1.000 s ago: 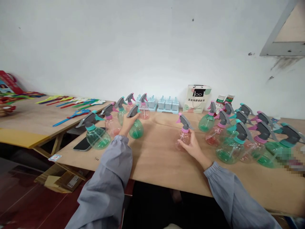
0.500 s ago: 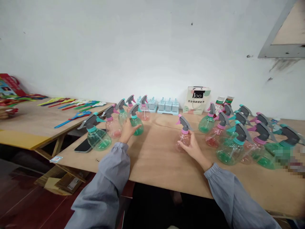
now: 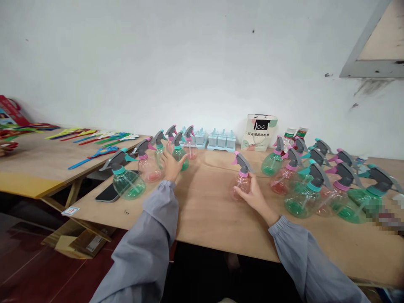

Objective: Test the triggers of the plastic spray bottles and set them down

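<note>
My right hand [image 3: 251, 192] is wrapped round a small pink see-through spray bottle [image 3: 241, 182] with a grey and pink trigger head, which stands upright near the table's middle. My left hand [image 3: 173, 165] has its fingers and thumb spread in front of a green spray bottle [image 3: 183, 152] with a teal collar; whether it touches the bottle I cannot tell. Left of that hand stand a pink spray bottle [image 3: 149, 169] and a nearer green spray bottle [image 3: 129, 185]. Behind it are a pale green bottle [image 3: 159, 152] and two pink ones, partly hidden.
Several green and pink spray bottles [image 3: 303, 202] crowd the table's right side. A paper bag [image 3: 259, 134] and pale blue ice-pop moulds [image 3: 221, 139] line the wall. A phone [image 3: 107, 193] lies at left. Colourful scissors-shaped pieces [image 3: 93, 159] lie on the other table [image 3: 38, 168].
My left hand has moved slightly away from me and to the right, closer in front of the green bottle. My right hand stays on the pink bottle. The view has shifted slightly.
</note>
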Demonstrator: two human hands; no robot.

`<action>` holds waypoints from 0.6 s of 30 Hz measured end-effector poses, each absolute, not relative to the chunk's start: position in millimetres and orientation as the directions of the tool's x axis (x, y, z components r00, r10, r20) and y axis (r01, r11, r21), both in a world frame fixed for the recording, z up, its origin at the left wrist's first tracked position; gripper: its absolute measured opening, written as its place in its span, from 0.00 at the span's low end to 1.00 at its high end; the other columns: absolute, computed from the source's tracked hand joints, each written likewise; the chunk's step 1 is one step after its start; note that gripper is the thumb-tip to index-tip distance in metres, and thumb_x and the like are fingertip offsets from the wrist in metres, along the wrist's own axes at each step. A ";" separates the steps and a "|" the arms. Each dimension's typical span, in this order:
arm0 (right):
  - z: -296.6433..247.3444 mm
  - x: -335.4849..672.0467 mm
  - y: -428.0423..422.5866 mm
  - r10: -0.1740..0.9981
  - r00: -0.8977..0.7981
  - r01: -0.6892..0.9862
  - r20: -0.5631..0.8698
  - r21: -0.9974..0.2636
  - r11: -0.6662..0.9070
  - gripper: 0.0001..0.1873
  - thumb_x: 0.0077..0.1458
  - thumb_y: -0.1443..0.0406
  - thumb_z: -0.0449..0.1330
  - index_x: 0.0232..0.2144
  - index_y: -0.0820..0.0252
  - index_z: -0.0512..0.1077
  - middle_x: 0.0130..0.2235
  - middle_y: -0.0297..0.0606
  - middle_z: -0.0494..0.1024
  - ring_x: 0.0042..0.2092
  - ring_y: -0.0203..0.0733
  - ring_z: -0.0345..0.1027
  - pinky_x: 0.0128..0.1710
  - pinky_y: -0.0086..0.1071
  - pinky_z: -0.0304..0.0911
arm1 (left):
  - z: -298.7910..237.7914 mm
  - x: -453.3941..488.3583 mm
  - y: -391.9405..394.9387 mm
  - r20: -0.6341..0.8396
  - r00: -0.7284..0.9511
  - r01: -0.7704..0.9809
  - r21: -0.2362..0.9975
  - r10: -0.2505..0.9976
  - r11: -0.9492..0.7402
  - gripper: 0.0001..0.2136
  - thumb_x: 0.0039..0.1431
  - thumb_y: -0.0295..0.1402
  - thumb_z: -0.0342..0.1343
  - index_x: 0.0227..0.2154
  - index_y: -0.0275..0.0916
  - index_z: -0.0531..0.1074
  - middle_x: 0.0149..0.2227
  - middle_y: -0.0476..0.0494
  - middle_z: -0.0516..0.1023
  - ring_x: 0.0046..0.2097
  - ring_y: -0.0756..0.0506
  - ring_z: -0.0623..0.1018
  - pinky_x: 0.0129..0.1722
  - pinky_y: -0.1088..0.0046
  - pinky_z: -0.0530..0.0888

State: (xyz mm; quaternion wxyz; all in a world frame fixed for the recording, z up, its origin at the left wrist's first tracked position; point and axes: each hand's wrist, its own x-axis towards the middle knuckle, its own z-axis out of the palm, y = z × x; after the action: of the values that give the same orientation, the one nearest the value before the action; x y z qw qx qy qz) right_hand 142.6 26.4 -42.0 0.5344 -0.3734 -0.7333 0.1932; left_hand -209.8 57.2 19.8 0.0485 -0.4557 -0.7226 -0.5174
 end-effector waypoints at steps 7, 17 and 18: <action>-44.6 140.0 20.6 0.720 -0.224 0.348 0.657 -0.636 0.689 0.42 0.53 0.48 0.69 0.62 0.55 0.59 0.59 0.50 0.71 0.62 0.57 0.68 0.62 0.56 0.65 | 26.9 -111.0 7.5 0.671 -0.126 0.556 0.658 0.731 -0.508 0.37 0.57 0.56 0.60 0.61 0.37 0.60 0.61 0.28 0.66 0.62 0.33 0.69 0.63 0.51 0.65; -12.0 155.7 1.9 0.539 -0.387 0.467 0.749 -0.344 0.814 0.29 0.64 0.53 0.60 0.65 0.50 0.63 0.62 0.47 0.73 0.63 0.54 0.68 0.62 0.52 0.66 | 31.4 -23.4 8.1 0.542 -0.067 0.229 0.826 0.838 -0.516 0.25 0.54 0.32 0.64 0.55 0.39 0.67 0.51 0.35 0.73 0.57 0.38 0.73 0.59 0.55 0.71; -4.9 167.2 -1.8 0.478 -0.325 0.512 0.816 -0.273 0.815 0.24 0.66 0.55 0.58 0.62 0.49 0.66 0.59 0.46 0.75 0.60 0.53 0.71 0.60 0.52 0.68 | 30.4 -26.3 10.5 0.532 -0.088 0.210 0.836 0.842 -0.507 0.25 0.53 0.30 0.63 0.55 0.39 0.67 0.51 0.35 0.74 0.57 0.38 0.73 0.58 0.56 0.71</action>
State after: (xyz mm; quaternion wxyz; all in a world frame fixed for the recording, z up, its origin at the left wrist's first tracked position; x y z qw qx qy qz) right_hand 167.2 -1.8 -4.9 0.4949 -0.3040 -0.8139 -0.0170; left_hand -26.3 10.5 30.4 -0.2614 -0.6226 -0.4224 -0.6046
